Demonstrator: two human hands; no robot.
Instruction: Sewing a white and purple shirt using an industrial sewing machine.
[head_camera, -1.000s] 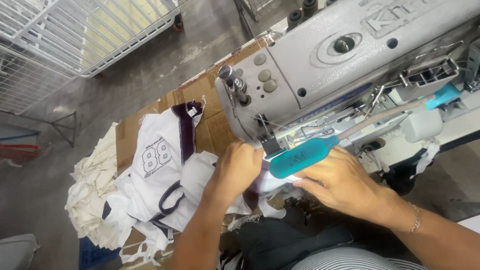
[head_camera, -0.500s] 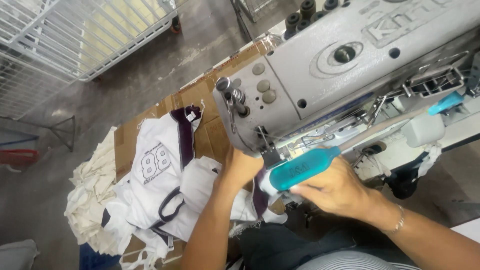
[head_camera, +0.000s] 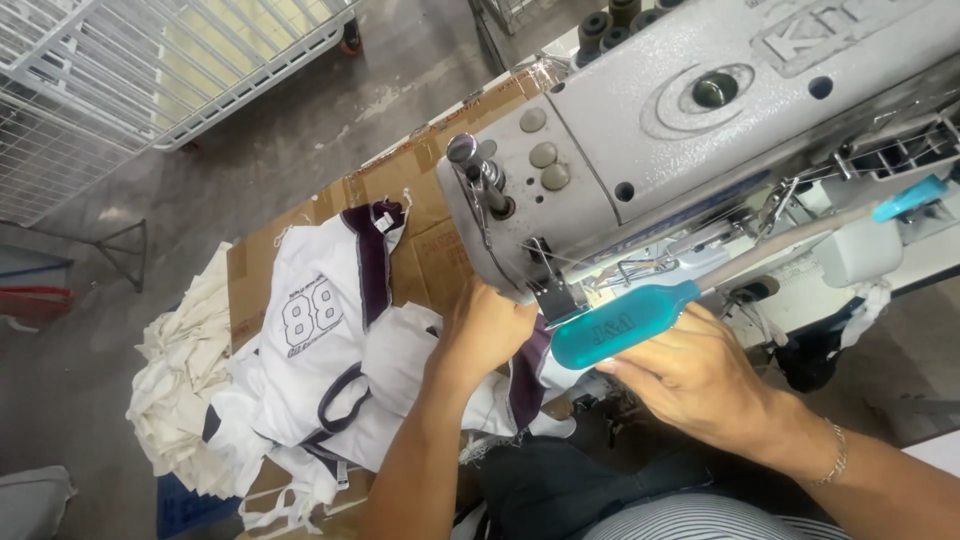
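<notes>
Item, nearest me: striped lap cloth (head_camera: 700, 520) at the bottom edge, dark fabric (head_camera: 560, 480) just beyond it, both on my side of the sewing machine (head_camera: 700, 130). Item: my right hand (head_camera: 700, 375), bracelet at the wrist, fingers bent and pressed down on white fabric under the machine's front, with a teal handle (head_camera: 615, 325) lying across its knuckles; whether it pinches anything I cannot tell. Item: my left hand (head_camera: 485, 330), fingers curled together onto the white garment piece (head_camera: 510, 385) with its dark purple band, right at the machine's needle end. Item: heap of white jerseys (head_camera: 320, 330) with purple trim, left of the machine, resting on flattened cardboard (head_camera: 420, 220) that runs under the machine's head. Item: cream rags (head_camera: 180, 370) hanging off the pile's far-left side. Item: the grey machine itself, thread cones (head_camera: 610, 25) behind it. Item, farthest: white wire cart (head_camera: 130, 90) on the concrete floor (head_camera: 300, 140), well apart from the machine, up and left
</notes>
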